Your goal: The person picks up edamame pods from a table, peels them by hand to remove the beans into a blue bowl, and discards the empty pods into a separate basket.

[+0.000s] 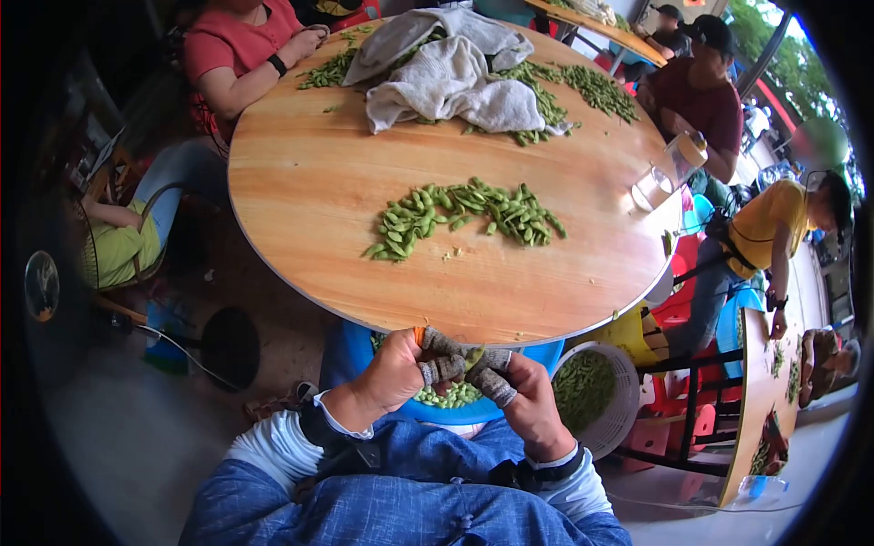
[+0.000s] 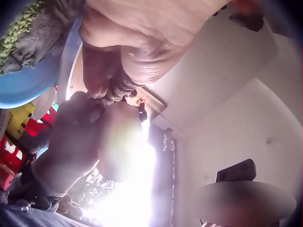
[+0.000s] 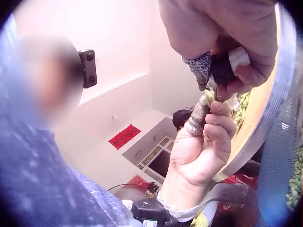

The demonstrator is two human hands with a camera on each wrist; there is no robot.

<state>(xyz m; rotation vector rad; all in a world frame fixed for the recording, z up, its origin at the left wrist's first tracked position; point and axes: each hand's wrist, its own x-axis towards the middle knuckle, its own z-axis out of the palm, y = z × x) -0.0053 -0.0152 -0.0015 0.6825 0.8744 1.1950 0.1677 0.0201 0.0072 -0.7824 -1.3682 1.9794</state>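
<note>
Over a blue basin (image 1: pixel 533 357), my left hand (image 1: pixel 393 371) and right hand (image 1: pixel 533 400) meet in front of my lap. Both pinch a green soybean pod (image 1: pixel 474 358) between their fingertips. Grey knitted covers wrap the thumbs and some fingers. Shelled green beans (image 1: pixel 448 396) lie in the basin below the hands. In the right wrist view the pod (image 3: pixel 209 97) shows between the left thumb and fingers, with the right hand (image 3: pixel 222 33) just above it. The left wrist view shows the left hand (image 2: pixel 151 33) from close by, its fingertips hiding the pod.
A round wooden table (image 1: pixel 319 209) stands right before me, bearing a pile of pods (image 1: pixel 410 223). White cloths (image 1: pixel 446 86) cover more pods at the back. A white basket (image 1: pixel 628 400) of pods stands at right. Several people sit around; a clear jar (image 1: pixel 669 173) is near the right edge.
</note>
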